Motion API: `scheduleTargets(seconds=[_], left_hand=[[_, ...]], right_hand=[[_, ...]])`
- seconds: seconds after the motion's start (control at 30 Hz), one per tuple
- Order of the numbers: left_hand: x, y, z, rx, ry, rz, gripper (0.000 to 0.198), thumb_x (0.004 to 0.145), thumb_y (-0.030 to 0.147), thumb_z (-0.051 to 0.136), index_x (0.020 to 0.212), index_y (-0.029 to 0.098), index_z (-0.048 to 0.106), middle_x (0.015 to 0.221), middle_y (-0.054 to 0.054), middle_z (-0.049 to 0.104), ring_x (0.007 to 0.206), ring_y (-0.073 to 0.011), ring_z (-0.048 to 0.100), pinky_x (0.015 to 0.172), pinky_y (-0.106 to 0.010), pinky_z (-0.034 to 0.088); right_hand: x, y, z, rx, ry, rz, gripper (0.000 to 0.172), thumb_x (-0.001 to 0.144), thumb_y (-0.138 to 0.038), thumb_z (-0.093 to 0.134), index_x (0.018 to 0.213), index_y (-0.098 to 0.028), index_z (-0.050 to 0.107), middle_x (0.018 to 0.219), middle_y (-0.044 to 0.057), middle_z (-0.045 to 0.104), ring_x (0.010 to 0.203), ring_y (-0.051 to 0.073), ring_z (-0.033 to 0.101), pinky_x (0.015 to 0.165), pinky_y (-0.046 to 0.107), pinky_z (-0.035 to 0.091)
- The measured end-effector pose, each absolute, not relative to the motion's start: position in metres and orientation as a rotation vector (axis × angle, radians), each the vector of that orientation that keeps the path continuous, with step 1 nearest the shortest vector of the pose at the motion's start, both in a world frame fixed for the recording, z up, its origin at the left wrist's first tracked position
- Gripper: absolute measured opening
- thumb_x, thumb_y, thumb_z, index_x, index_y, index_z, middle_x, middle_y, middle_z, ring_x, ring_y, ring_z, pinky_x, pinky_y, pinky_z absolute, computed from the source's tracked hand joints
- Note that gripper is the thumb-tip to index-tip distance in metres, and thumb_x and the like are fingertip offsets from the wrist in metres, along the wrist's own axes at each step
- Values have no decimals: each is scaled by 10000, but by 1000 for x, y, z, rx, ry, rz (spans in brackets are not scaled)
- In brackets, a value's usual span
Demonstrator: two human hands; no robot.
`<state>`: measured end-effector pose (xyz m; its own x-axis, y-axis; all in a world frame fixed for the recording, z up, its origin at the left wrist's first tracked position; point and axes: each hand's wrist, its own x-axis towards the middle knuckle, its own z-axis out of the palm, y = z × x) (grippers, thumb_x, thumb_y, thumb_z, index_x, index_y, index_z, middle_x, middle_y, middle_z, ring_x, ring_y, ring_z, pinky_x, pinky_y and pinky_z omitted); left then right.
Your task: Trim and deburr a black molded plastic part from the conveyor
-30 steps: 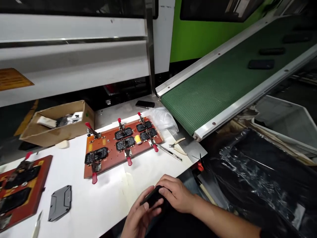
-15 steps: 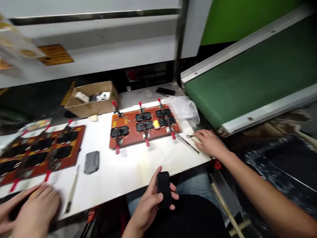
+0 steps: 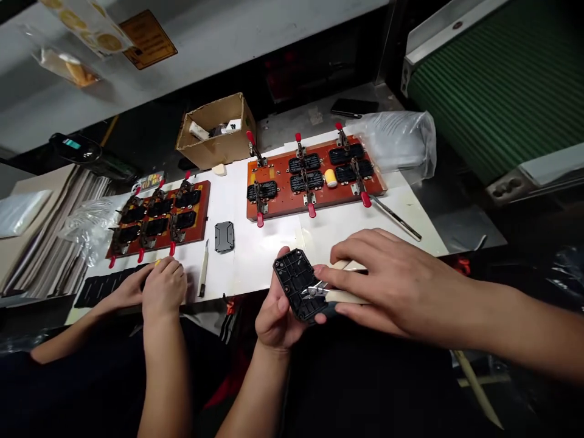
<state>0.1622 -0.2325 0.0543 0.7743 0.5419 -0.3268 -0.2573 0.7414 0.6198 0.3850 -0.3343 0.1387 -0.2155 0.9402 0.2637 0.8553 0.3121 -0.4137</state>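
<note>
My left hand [image 3: 276, 316] grips a black moulded plastic part [image 3: 298, 291] from below, ribbed side up, just over the near edge of the white table [image 3: 274, 243]. My right hand [image 3: 392, 281] is closed on a pair of cutters with cream handles [image 3: 347, 295]; the metal tips [image 3: 311, 292] rest on the part's right edge.
An orange clamp fixture [image 3: 312, 173] with black parts and red-handled clamps lies ahead, a second fixture [image 3: 157, 216] to the left. A co-worker's two hands [image 3: 155, 286] work at the left edge. A grey part [image 3: 224, 236], knife [image 3: 204, 277], cardboard box [image 3: 216, 131], plastic bag [image 3: 396, 143] and green conveyor [image 3: 502, 85] surround them.
My right hand came back from the table's right side holding the cutters and brought them to the part. My left hand turned the part ribbed side up. The view tilted down and left.
</note>
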Motion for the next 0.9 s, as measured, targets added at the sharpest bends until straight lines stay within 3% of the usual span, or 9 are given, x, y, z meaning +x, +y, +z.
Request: scheduleTargets(seconds=[0.13,0.3,0.4,0.5,0.57,0.77,0.9], left_hand=[[156,-237,59,628,532,490,1083,794,453,850,1659,448,197,1400,-133,636,677,-201,708,540,-282,565],[156,-241,63,666,557,472,1091,786,486,855,1654,479,193,1386,-113,640,528,-155,644,482,-289,530],[159,-241,62,671,575,462,1084,774,488,868,1653,448,235,1387,-117,645,616,-196,686,493,-288,541],[163,-242,59,688,631,518,1139,729,540,891,1661,401,251,1401,-127,646,955,-341,742,520,-276,551],[164,-243,56,679,625,520,1150,733,544,891,1667,395,237,1449,-127,623,1067,-362,728,537,-272,561],[161,-245,50,597,588,491,1088,774,540,876,1652,451,240,1475,-117,615,700,-219,735,511,-281,565],[157,-246,45,597,578,487,1036,796,565,855,1641,440,269,1383,-122,664,611,-167,693,503,-258,572]], right_hand=[[371,-323,150,-1513,-2131,238,274,1029,-357,641,1251,-220,725,1147,113,671,1100,348,599,966,568,528],[363,-320,151,-1456,-1994,338,205,1043,-322,619,1134,-212,766,1074,97,692,1074,338,627,981,579,526],[360,-320,151,-1452,-1902,394,157,1024,-288,646,1077,-217,776,1031,88,695,1057,334,639,986,586,532],[359,-320,150,-1478,-1937,362,114,985,-233,680,1044,-221,777,1012,93,693,1071,350,624,972,594,538],[359,-318,150,-1474,-1916,350,97,983,-221,676,1002,-224,771,992,93,685,1075,348,617,968,581,535],[367,-311,149,-1428,-1896,329,250,1036,-276,623,810,-221,713,873,71,634,973,287,625,918,491,533],[367,-308,147,-1417,-2032,271,314,1044,-235,603,740,-208,678,798,57,591,859,246,614,854,449,538]])
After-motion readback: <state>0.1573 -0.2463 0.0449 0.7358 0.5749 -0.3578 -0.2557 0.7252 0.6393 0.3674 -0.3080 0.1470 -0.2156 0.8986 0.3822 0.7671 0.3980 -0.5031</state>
